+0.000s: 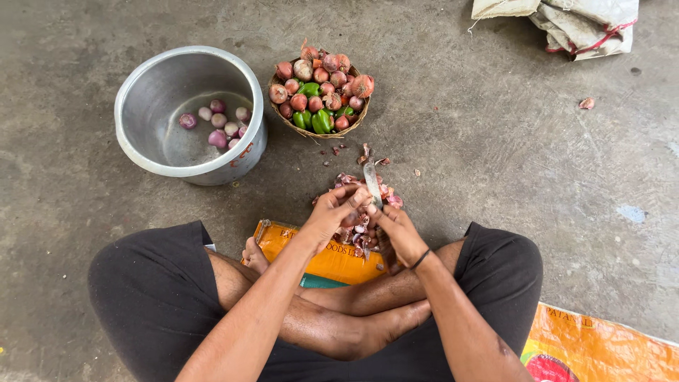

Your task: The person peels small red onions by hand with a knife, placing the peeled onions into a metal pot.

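**Peeling small onions on a concrete floor**

Person sits cross-legged on floor, both hands meeting just above a heap of onion skins (364, 185). Left hand (332, 211) is curled tight around a small onion (351, 218), fingers closed on it; onion mostly hidden by fingers. Right hand (397, 228) is clamped on a knife (372, 182), blade pointing up and away from body, w/ base of blade right by the onion. Black band (421, 259) on right wrist.

Ahead to the left: round metal pot (141, 145) w/ a handful of peeled purple onions (221, 124) lying at the bottom. Just beside it, to the right, a small woven basket (357, 124) piled w/ unpeeled reddish onions (320, 74) and a few green peppers (320, 120). Pot and basket nearly touch.

Under the legs, an orange printed sack (332, 262), partly covered; same colour sack shows at lower right. Folded pale sacks (576, 25) at top right, well apart. One stray peel scrap (586, 103) on bare floor near them.
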